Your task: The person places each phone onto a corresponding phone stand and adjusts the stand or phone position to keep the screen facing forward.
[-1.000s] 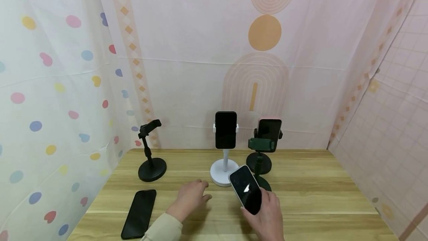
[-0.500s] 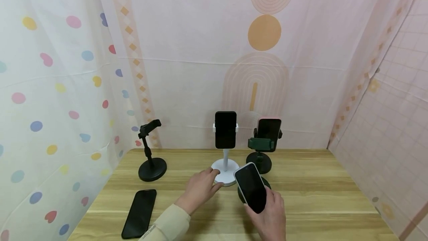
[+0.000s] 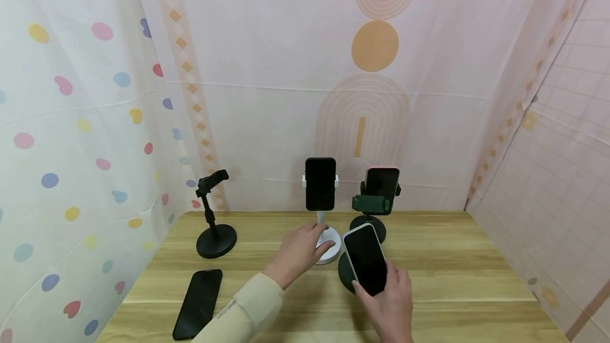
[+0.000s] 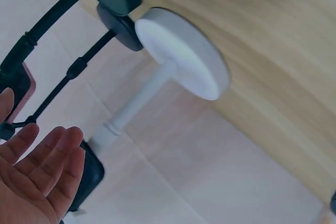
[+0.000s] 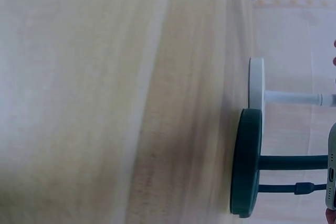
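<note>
The silver-edged rectangular phone with a black screen [image 3: 365, 259] is in the right hand [image 3: 392, 300], held above the round base of the dark green phone stand [image 3: 370, 204] and hiding part of its post. We see the right hand gripping it near its lower end, thumb on one long edge and fingers on the other, screen facing the head camera and top end leaning leftward.

The left hand [image 3: 300, 252] holds nothing; its arm, in a cream sleeve [image 3: 257, 303], stretches forward and to the right, palm turned inward, fingers loosely bent and apart. In the head view it overlaps the white round-based phone stand [image 3: 329, 250]; we cannot tell whether it touches.

We count two hands, four phones and four stands. Besides the held phone, a black upright phone [image 3: 320, 184] sits in the white stand, a pink-edged black phone [image 3: 383, 181] sits in the rear black phone stand [image 3: 380, 228], and a large black phone [image 3: 197, 305] lies flat on the wood-grain table [image 3: 443, 269]. The green stand and the left-side black phone stand [image 3: 216, 242] carry no phone.
</note>
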Action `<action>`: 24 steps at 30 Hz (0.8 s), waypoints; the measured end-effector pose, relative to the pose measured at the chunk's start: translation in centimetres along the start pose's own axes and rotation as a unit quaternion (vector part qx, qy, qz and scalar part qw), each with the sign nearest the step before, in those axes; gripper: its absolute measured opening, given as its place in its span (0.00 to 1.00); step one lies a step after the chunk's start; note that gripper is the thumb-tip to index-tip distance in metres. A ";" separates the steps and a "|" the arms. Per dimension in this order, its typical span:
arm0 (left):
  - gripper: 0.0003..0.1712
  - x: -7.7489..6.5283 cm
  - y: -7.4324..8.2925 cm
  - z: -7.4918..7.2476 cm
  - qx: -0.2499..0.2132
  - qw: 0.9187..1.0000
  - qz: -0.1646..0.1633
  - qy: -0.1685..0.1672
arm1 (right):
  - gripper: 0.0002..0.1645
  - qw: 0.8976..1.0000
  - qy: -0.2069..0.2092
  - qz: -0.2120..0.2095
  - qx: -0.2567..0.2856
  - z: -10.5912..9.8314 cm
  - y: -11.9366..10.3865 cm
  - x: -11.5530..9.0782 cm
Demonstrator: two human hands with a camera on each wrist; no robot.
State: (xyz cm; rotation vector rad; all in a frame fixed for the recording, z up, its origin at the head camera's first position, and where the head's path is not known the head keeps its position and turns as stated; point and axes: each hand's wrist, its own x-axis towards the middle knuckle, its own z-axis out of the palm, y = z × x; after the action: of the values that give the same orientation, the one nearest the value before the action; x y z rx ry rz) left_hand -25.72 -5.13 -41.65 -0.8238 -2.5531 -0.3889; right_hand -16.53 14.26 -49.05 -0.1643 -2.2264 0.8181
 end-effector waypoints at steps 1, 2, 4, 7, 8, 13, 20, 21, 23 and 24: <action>0.23 0.3 0.2 -0.1 -0.003 1.000 0.001 0.000 | 0.47 1.000 0.003 0.001 0.002 -0.1 0.0 0.1; 0.23 0.6 0.5 -0.3 -0.005 1.000 0.002 0.000 | 0.46 1.000 0.006 0.000 0.004 -0.1 0.0 0.2; 0.24 1.2 0.9 -0.5 -0.013 1.000 0.002 -0.003 | 0.46 1.000 0.018 -0.006 0.013 -0.2 0.0 0.3; 0.25 2.0 1.4 -0.7 -0.026 1.000 -0.004 -0.010 | 0.46 0.999 0.034 -0.015 0.024 -0.3 0.1 0.5; 0.25 2.3 1.5 -0.8 -0.031 0.999 -0.007 -0.011 | 0.47 0.999 0.036 -0.016 0.025 -0.3 0.2 0.6; 0.25 3.3 1.9 -0.9 -0.044 0.999 -0.015 -0.014 | 0.47 0.999 0.030 -0.007 0.027 -0.5 0.0 1.0; 0.24 4.4 1.9 -1.0 -0.058 0.998 -0.004 0.004 | 0.47 0.999 0.032 0.004 0.030 -0.7 -0.3 1.5; 0.24 4.6 2.0 -1.0 -0.060 0.998 -0.003 0.005 | 0.48 0.999 0.035 0.004 0.031 -0.7 -0.3 1.6; 0.24 5.0 2.1 -1.2 -0.067 0.998 -0.001 0.004 | 0.48 0.999 0.040 0.005 0.034 -0.7 -0.4 1.8; 0.24 5.2 2.2 -1.3 -0.070 0.998 -0.001 0.004 | 0.48 0.998 0.042 0.006 0.036 -0.7 -0.4 1.9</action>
State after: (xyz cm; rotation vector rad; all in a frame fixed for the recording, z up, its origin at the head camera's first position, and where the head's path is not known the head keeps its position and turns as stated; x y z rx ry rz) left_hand -27.83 -1.39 -37.70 -0.8674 -2.5417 -0.5756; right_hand -17.32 14.95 -47.25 -0.1736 -2.1169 0.8796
